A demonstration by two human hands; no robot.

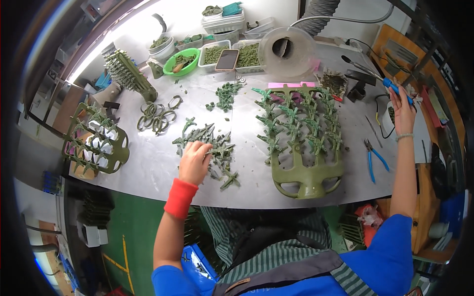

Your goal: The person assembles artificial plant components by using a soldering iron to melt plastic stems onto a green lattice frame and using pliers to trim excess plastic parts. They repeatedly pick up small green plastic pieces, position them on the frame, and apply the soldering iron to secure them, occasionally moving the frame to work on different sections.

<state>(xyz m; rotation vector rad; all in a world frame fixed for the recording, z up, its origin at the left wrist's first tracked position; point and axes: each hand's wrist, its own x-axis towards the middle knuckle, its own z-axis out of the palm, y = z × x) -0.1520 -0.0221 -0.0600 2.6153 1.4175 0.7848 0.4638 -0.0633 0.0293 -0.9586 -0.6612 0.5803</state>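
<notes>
My left hand point(194, 162), with a red wristband, is over a loose pile of green branched pieces point(221, 148). Its fingers are pinched together at one piece on the pile's near side. Out to the right, my right hand point(402, 106) is closed around the blue handle of a soldering iron point(392, 88), whose metal shaft points up and left. Between the hands lies an olive-green slotted frame point(307, 176), its rows set with many green branched pieces point(291, 116).
At left stand another filled frame point(118, 153) and an upright cluster of pieces point(126, 74). Olive rings point(157, 118) lie nearby. Behind are a green bowl point(180, 63), a phone point(227, 60) on tubs, and a clear round duct hood point(287, 52). Blue pliers point(375, 160) lie right.
</notes>
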